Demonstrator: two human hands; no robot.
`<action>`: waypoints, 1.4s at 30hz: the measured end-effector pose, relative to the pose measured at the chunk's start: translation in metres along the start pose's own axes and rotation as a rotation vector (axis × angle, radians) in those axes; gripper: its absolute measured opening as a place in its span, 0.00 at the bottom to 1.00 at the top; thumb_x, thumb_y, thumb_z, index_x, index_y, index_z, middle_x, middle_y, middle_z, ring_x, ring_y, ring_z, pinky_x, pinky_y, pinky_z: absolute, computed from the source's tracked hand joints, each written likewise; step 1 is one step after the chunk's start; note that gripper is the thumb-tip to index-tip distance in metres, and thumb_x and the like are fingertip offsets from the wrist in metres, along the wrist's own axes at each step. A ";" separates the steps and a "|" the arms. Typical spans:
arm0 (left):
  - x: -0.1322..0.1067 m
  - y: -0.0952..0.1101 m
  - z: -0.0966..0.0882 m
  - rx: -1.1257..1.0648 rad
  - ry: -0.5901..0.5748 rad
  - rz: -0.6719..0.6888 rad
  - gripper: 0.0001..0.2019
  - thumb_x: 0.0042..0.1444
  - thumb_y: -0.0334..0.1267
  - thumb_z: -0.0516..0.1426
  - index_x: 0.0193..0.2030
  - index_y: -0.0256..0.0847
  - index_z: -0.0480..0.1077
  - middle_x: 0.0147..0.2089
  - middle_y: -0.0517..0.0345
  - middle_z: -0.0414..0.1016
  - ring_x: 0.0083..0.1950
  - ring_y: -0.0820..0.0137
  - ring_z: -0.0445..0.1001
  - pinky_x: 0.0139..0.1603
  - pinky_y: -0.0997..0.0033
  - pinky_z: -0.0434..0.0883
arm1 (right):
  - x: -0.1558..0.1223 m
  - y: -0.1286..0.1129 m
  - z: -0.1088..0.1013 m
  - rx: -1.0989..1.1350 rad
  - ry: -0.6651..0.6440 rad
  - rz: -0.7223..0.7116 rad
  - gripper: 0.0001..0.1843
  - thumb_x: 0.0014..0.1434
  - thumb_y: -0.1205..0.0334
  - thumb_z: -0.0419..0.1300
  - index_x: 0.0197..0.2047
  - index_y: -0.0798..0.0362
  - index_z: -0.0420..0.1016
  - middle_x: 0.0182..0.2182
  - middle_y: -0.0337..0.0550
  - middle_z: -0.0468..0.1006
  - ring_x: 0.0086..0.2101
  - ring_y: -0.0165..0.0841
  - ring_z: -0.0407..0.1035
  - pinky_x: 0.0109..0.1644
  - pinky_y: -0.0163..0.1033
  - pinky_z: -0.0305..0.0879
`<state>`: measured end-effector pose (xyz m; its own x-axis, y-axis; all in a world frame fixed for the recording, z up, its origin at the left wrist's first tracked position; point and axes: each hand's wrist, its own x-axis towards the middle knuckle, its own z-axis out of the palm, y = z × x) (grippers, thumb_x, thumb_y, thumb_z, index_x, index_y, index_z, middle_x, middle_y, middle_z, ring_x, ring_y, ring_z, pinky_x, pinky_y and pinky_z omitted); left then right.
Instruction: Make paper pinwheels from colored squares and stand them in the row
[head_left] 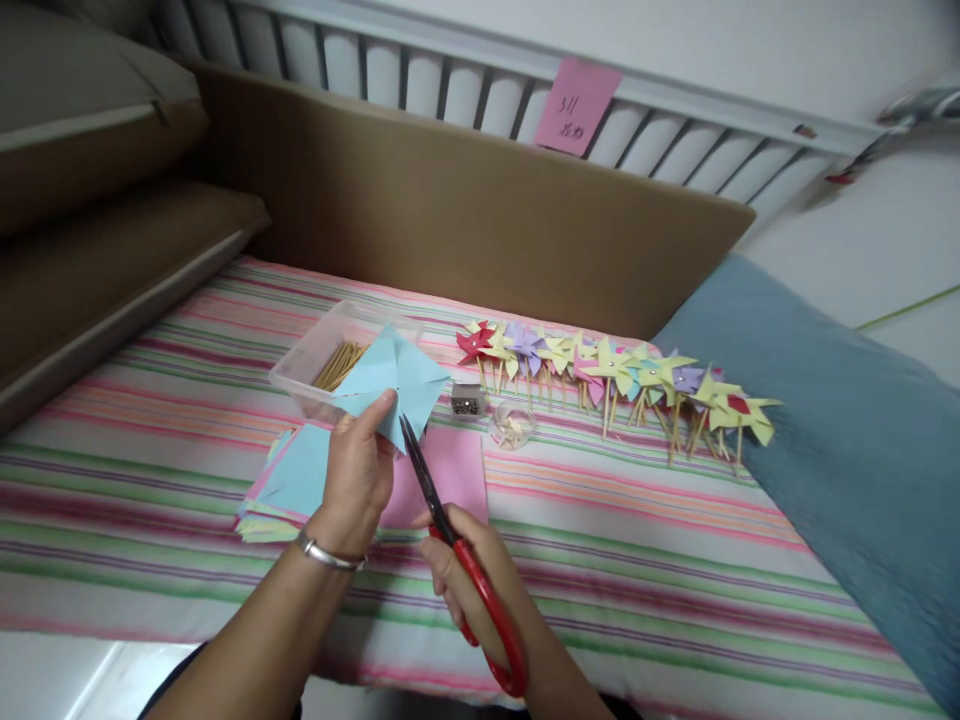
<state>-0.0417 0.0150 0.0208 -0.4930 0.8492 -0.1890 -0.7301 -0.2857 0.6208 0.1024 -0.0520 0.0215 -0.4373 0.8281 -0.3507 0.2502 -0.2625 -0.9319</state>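
Blue paper: blue square (412,365) raised over the striped cloth (645,560), left of its middle; one corner toward the cloth's far edge, the opposite one toward the near edge. Square, so no long axis; slits run in from corners, small dark mark near centre.
Left hand: left hand (358,465) pinches the blue square, thumb on top near the centre, other fingers underneath; silver bracelet (330,555) at the wrist.
Right hand: right hand (476,565) wrapped round the red handles of the scissors (427,482).
Scissors: long axis slants from the cloth's near edge toward its far left corner; black tips at the square's near corner, handles nearest the wearer.
Under the hands: mixed-colour paper stack (296,470) and pink paper (457,465), toward the near edge.
Beyond: clear plastic box (300,370) with wooden sticks (335,370); right of it, small container (468,400) and round dish (512,427).
Far edge: row of pinwheels (615,368) running toward the far right corner, before the brown board (450,210).
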 end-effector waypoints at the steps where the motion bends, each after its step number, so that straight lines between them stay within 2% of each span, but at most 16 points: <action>1: 0.000 0.000 0.000 0.000 -0.003 0.004 0.10 0.44 0.32 0.66 0.36 0.37 0.76 0.38 0.56 0.80 0.39 0.69 0.77 0.43 0.70 0.73 | 0.000 0.000 0.000 -0.008 0.005 -0.001 0.21 0.57 0.46 0.57 0.44 0.55 0.70 0.18 0.31 0.64 0.13 0.20 0.53 0.13 0.25 0.49; 7: 0.000 0.002 0.000 0.001 -0.001 0.014 0.09 0.44 0.32 0.66 0.35 0.37 0.76 0.37 0.58 0.81 0.36 0.70 0.77 0.42 0.71 0.73 | 0.001 0.001 -0.002 -0.030 0.004 -0.002 0.20 0.57 0.46 0.57 0.44 0.55 0.69 0.18 0.31 0.64 0.13 0.20 0.53 0.14 0.26 0.49; 12: -0.002 -0.001 0.001 -0.015 -0.017 0.002 0.14 0.44 0.31 0.66 0.41 0.37 0.76 0.41 0.55 0.81 0.40 0.69 0.77 0.44 0.69 0.73 | 0.003 0.002 -0.003 -0.030 0.008 -0.026 0.21 0.57 0.45 0.56 0.44 0.55 0.69 0.18 0.32 0.64 0.14 0.20 0.53 0.15 0.26 0.49; 16: -0.004 -0.002 0.003 -0.029 0.000 -0.030 0.15 0.43 0.31 0.66 0.40 0.37 0.76 0.41 0.55 0.81 0.40 0.70 0.77 0.44 0.71 0.72 | 0.009 0.006 -0.005 -0.031 0.009 -0.042 0.22 0.54 0.45 0.59 0.42 0.56 0.70 0.18 0.32 0.64 0.15 0.22 0.55 0.16 0.27 0.51; 21: -0.005 -0.001 0.005 -0.022 -0.009 -0.026 0.16 0.43 0.32 0.66 0.41 0.37 0.76 0.42 0.54 0.81 0.43 0.67 0.78 0.47 0.68 0.72 | 0.012 0.010 -0.005 -0.026 0.037 -0.063 0.21 0.53 0.47 0.60 0.40 0.55 0.71 0.17 0.31 0.63 0.14 0.22 0.52 0.15 0.29 0.49; 28: -0.006 -0.002 0.005 -0.029 0.005 -0.035 0.13 0.43 0.31 0.66 0.39 0.35 0.76 0.41 0.53 0.81 0.41 0.68 0.78 0.48 0.69 0.71 | 0.008 0.008 -0.002 -0.031 0.064 -0.056 0.18 0.55 0.49 0.60 0.42 0.54 0.71 0.16 0.30 0.61 0.15 0.22 0.51 0.17 0.29 0.47; 36: -0.006 -0.002 0.006 -0.037 0.036 -0.019 0.08 0.42 0.30 0.66 0.32 0.34 0.76 0.33 0.57 0.81 0.36 0.71 0.77 0.45 0.71 0.71 | 0.013 0.010 -0.003 -0.065 0.051 -0.085 0.20 0.54 0.47 0.60 0.40 0.55 0.71 0.16 0.31 0.61 0.16 0.23 0.53 0.18 0.29 0.50; 42: -0.006 -0.003 0.007 -0.035 0.060 -0.001 0.08 0.41 0.31 0.67 0.30 0.35 0.76 0.33 0.58 0.81 0.35 0.72 0.77 0.45 0.72 0.70 | 0.015 0.011 -0.004 -0.057 0.035 -0.088 0.21 0.53 0.45 0.59 0.40 0.55 0.71 0.16 0.31 0.61 0.16 0.23 0.53 0.18 0.29 0.50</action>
<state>-0.0336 0.0134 0.0253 -0.5190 0.8217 -0.2356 -0.7461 -0.3010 0.5940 0.1020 -0.0409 0.0069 -0.4296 0.8639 -0.2630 0.2607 -0.1602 -0.9520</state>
